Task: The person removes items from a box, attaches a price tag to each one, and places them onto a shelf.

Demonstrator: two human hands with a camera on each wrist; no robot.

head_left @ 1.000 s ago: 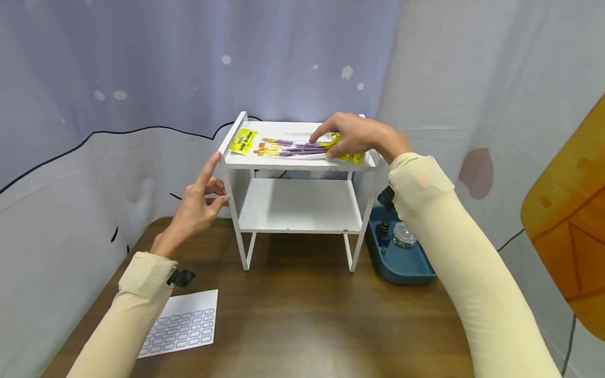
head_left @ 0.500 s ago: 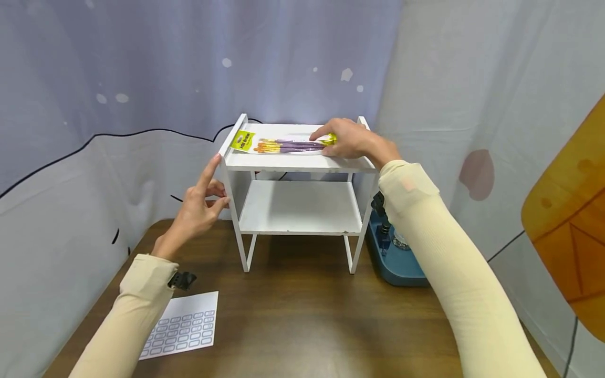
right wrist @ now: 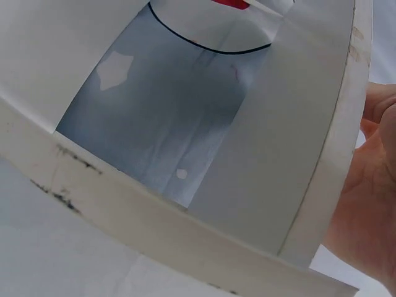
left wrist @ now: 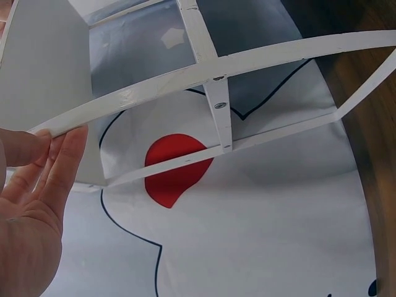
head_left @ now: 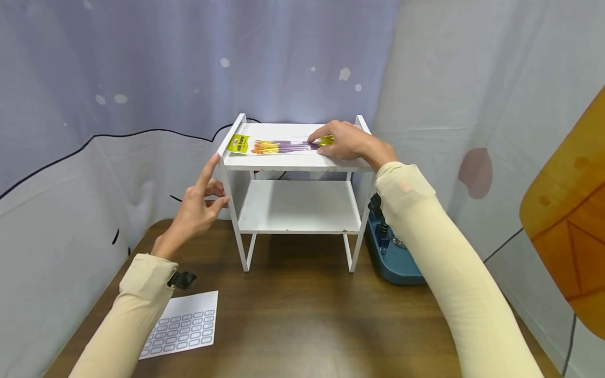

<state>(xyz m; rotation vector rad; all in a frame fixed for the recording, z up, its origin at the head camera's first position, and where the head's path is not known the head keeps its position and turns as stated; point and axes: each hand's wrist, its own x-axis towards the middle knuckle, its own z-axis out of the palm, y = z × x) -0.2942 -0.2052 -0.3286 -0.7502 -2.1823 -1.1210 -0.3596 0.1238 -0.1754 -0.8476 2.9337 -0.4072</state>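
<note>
A clear pack of artist brushes [head_left: 283, 147], purple-handled with a yellow label, lies flat on the top board of a small white two-tier shelf [head_left: 300, 207]. My right hand [head_left: 352, 142] holds the pack's right end between thumb and fingers; its palm side is hidden in the head view. In the right wrist view only part of that hand [right wrist: 371, 192] shows, beyond the shelf's edge. At the shelf's left front post, my left hand [head_left: 196, 207] pinches the frame with its thumb and some fingers, index finger pointing up. The left wrist view shows this hand [left wrist: 34, 204] on the white frame.
A blue tray [head_left: 399, 268] with a small dark bottle [head_left: 383, 236] stands right of the shelf, partly behind my right sleeve. A sheet of printed labels [head_left: 184, 325] lies at the front left of the brown table [head_left: 302, 320]. Curtains hang behind.
My right hand has moved left and slightly down with the pack, which now lies flatter and further onto the shelf top. My left hand has stayed on the post.
</note>
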